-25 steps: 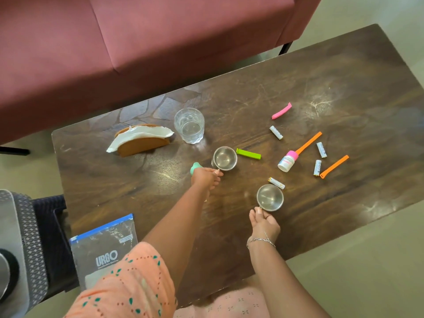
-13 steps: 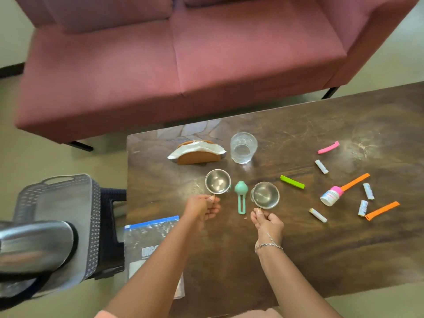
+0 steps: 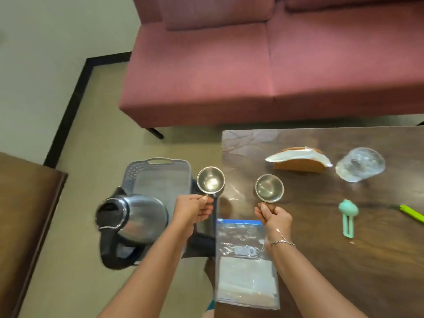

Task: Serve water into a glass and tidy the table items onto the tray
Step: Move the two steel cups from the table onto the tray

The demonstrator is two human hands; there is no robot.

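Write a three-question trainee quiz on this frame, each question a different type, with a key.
1. True or false: the left hand holds nothing.
2. Which thing is off the table, at the grey tray? A. kettle B. glass C. napkin holder
3. Fill in: the right hand holds a steel ___ by its handle.
Key: 1. False: it pinches the handle of the left cup. 2. A. 3. Cup: the right cup.
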